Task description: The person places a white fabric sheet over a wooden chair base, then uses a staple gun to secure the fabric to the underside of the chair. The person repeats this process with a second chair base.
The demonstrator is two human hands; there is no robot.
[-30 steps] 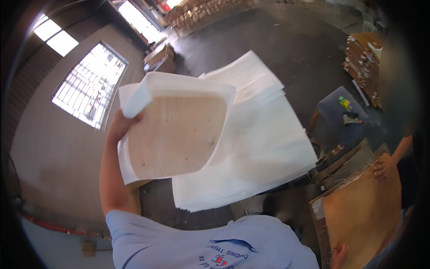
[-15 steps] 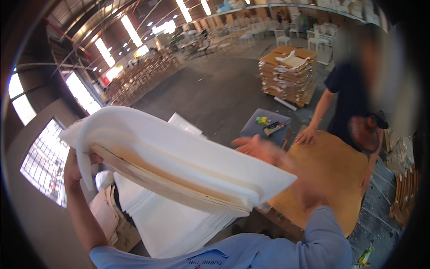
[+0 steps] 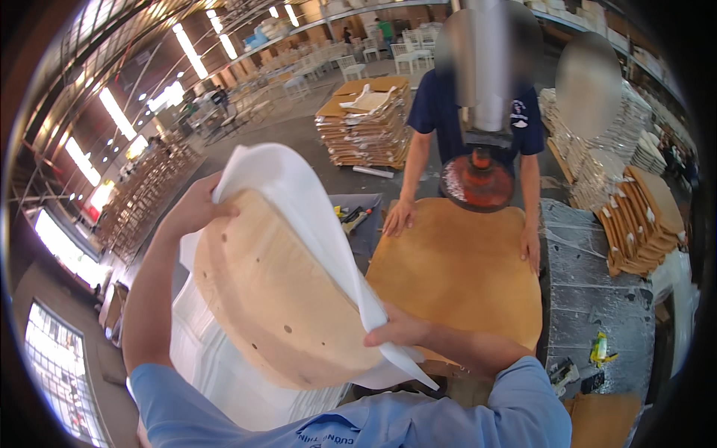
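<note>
A curved plywood panel with several small holes is held up and tilted in front of me. A white foam sheet runs along its far edge and curls over the top. My left hand grips the upper left corner of panel and sheet, the thumb on the wood. My right hand is closed on the sheet and panel at the lower right edge, with its far fingers hidden. Below the panel lies a stack of white sheets.
Across from me a person in dark blue rests both hands on a brown board. A round red-black disc hangs over it from a grey tube. A stack of wrapped boards, a grey table and brown panels stand around.
The panel has turned so its bare wooden face shows toward me. My right hand, blurred and apart before, has come in and taken hold of its right edge. The view has swung right.
</note>
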